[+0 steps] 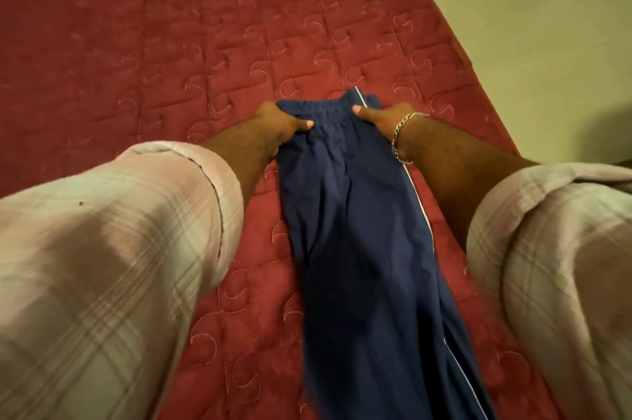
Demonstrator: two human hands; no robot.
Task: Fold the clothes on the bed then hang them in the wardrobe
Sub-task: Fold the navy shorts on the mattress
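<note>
Both of your grips are on the trousers (355, 231): your left hand (280, 127) grasps the left end of the waistband, thumb curled over the top of the cloth with the fingers tucked out of sight beneath the edge, and your right hand (383, 120) grasps the right end the same way, thumb pointing inward across the fabric. You can see the thumbnails of both hands lying on the blue cloth just below the gathered elastic.

Your trousers are dark blue with a thin white stripe running down the right edge. They lie lengthwise on the bed (171, 43), waistband at the far end, legs running back toward you and out of the bottom of the view. The two legs appear laid one on top of the other, making a single narrow strip, though the lower part is blurred and you cannot tell how neatly the hems line up.

A chain bracelet (402, 137) sits on your right wrist, touching the stripe side of the trousers. Your sleeves (119, 231) are pale plaid, rolled up to the forearms on both arms.

The bed carries a red quilted cover stitched with curled patterns. To its right, a pale floor (530, 26) runs along the bed's edge.
</note>
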